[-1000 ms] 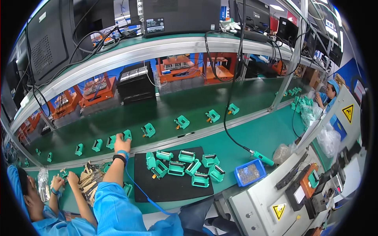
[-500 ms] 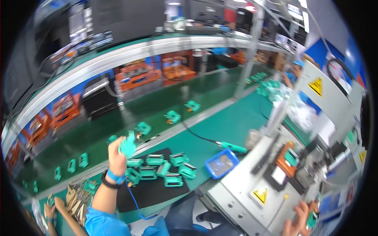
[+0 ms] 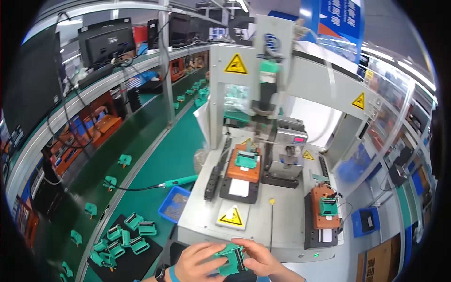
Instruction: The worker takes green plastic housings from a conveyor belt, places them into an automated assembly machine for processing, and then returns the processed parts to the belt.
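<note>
Low in the middle, my left hand [image 3: 196, 261] grips a green plastic housing [image 3: 229, 260] with a black strip along one side. From the other side, the fingers of my right hand [image 3: 257, 256] close on its edge. Ahead stands a grey bench machine [image 3: 256, 218] with two orange-brown fixtures. A similar green housing [image 3: 245, 160] sits in the left fixture [image 3: 243, 174], and another [image 3: 328, 207] lies in the right fixture [image 3: 324, 222]. Several more housings [image 3: 124, 238] are grouped on a black mat [image 3: 150, 254] to the left.
Left of the machine are a blue tray of small parts [image 3: 175, 205] and a green electric screwdriver [image 3: 181, 181] with a black cord. A green conveyor [image 3: 136, 141] carries spaced housings. A blue bin [image 3: 365, 221] and a cardboard box [image 3: 383, 258] stand at right.
The view has swung right toward the machine. My left hand has brought a green housing from beside the conveyor to the front of the machine, where my right hand now holds it too.
</note>
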{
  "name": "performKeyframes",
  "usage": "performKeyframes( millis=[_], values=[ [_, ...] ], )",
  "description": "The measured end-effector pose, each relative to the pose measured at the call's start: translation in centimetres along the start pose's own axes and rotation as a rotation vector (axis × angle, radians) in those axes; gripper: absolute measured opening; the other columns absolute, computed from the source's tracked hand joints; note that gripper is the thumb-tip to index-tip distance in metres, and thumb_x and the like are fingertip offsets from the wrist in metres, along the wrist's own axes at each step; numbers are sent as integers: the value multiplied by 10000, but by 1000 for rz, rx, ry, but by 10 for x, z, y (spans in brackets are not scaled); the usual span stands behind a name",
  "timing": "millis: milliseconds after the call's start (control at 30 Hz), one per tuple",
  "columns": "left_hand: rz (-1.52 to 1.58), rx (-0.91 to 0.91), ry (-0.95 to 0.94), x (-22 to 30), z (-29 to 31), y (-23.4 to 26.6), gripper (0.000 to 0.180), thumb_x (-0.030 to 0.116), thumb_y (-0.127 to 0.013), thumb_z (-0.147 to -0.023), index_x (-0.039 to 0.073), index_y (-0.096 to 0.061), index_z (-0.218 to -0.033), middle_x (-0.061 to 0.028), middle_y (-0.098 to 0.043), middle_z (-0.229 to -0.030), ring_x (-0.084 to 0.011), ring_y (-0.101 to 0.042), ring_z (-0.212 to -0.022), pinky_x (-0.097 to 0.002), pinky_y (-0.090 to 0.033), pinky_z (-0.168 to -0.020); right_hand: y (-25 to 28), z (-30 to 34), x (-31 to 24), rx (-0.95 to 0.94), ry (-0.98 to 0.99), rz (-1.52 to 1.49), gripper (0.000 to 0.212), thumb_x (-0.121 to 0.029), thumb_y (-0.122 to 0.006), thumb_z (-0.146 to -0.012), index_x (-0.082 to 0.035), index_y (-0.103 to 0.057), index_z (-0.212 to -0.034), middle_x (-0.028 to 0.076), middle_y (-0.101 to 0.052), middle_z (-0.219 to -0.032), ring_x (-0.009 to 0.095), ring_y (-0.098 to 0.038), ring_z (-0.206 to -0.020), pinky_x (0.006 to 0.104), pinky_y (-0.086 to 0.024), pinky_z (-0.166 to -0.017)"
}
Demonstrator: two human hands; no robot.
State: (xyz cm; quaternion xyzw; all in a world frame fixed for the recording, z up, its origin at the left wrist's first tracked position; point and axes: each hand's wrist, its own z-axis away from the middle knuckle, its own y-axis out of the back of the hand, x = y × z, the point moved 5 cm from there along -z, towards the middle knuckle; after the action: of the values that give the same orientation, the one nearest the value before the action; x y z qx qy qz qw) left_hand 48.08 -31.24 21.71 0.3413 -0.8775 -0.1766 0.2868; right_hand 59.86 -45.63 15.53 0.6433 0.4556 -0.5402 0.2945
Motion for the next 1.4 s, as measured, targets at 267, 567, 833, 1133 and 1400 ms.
performKeyframes(
  millis=[267, 567, 833, 1133, 1400],
  values=[
    [1, -42, -69, 3, -17, -56, 364, 89, -749, -674, 26, -643, -1016, -217, -596, -1166, -396, -598, -968, -481, -503, -825, 46, 35, 28, 312, 63, -158, 353, 21, -679, -859, 49, -572, -1195, 120, -646, -1129, 163, -602, -1018, 313, -459, -913],
    [-102, -28, 181, -31, -17, -62, 489, 164, -838, -611, 51, -612, -1029, -152, -608, -1132, -343, -582, -972, -411, -501, -820, 117, 52, 33, 783, 190, 39, 225, 21, -671, -862, 67, -579, -1062, 114, -673, -952, 151, -638, -877, 294, -516, -809],
    [-109, 50, 365, -62, -14, -47, 448, 118, -794, -641, 10, -601, -1032, -162, -597, -1128, -357, -552, -1017, -428, -473, -863, 126, 53, 41, 787, 202, 131, 183, -23, -654, -894, 77, -603, -1039, 121, -660, -986, 153, -622, -896, 293, -506, -815],
    [-130, 24, 341, -65, -23, -39, 456, 140, -793, -645, -2, -621, -1043, -152, -618, -1084, -343, -559, -990, -409, -472, -850, 127, 59, 43, 870, 272, 136, 162, 28, -629, -875, 55, -585, -1029, 125, -642, -994, 154, -612, -891, 288, -498, -805],
    [-208, -40, 470, -86, -48, -31, 553, 229, -760, -731, -25, -562, -1181, -167, -581, -1083, -336, -523, -1002, -398, -425, -896, 126, 60, 43, 863, 320, 267, 157, 38, -627, -859, 50, -586, -1010, 116, -610, -956, 165, -574, -883, 288, -459, -796]
  ],
)
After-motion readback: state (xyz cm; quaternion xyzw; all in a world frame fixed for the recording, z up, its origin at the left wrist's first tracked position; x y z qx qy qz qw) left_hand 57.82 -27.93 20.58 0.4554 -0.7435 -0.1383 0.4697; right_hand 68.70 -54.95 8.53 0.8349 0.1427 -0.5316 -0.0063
